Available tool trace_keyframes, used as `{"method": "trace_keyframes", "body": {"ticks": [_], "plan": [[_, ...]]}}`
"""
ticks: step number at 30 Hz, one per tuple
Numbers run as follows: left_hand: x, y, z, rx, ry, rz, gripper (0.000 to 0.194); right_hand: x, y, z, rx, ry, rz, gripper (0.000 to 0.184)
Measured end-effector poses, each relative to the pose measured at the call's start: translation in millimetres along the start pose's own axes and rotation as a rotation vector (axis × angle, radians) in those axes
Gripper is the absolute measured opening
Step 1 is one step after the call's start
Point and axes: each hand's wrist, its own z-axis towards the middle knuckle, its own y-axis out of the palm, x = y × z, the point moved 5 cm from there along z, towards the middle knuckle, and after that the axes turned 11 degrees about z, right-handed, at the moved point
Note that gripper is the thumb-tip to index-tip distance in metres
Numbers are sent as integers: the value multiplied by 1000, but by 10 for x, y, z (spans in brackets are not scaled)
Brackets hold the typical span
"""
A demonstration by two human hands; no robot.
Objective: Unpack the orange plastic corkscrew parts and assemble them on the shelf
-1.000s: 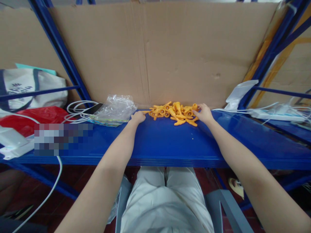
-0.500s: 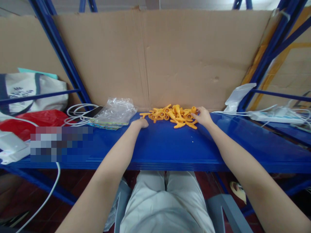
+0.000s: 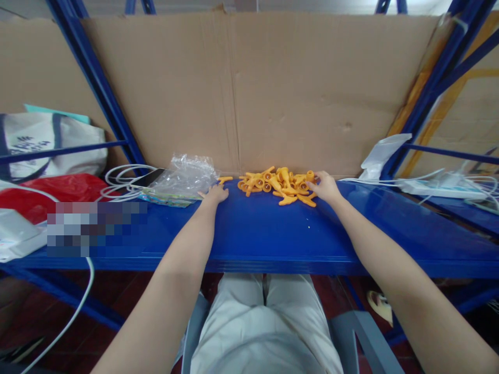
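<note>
The cardboard (image 3: 265, 88) stands across the far side, between a blue post at the left (image 3: 92, 80) and another at the right (image 3: 427, 93). In front of it runs the blue bench (image 3: 261, 234), reaching from left to right. At the near side are the person's pale trousers (image 3: 245, 317) and a grey chair (image 3: 360, 319).

At the far left lies a cloth bag (image 3: 74, 143), with a red bag (image 3: 74, 188) just nearer. To the right of these is a clear bag (image 3: 187, 174), close to the cardboard.

The heap (image 3: 284, 186) of yellow pieces lies at the far middle of the bench, near the cardboard, some pieces with round hollow ends and some forked. A white power strip (image 3: 440, 186) lies well to its right, and a pale packet (image 3: 384, 156) leans near the right post.

The right hand (image 3: 326, 187) is at the heap's right end, thumb and forefinger apart about a piece there; I cannot tell whether they pinch it. The left hand (image 3: 215, 194) rests low over the bench, left of the heap and beside the clear bag, its fingers spread.

A dark phone (image 3: 149, 178) lies left of the clear bag. One lone piece (image 3: 225, 179), also yellow, lies just beyond the left hand, apart from the heap; whether the fingers touch it is unclear.
</note>
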Motion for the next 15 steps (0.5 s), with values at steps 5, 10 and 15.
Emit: {"method": "trace_keyframes", "body": {"ticks": [5, 10, 15], "plan": [[-52, 4, 43, 31, -43, -30, 60, 12, 4, 1, 1, -16, 9, 25], [-63, -3, 94, 43, -13, -9, 57, 22, 11, 0, -12, -17, 10, 25], [-105, -55, 158, 95, 1, -6, 59, 25, 10, 4, -12, -18, 20, 23]]}}
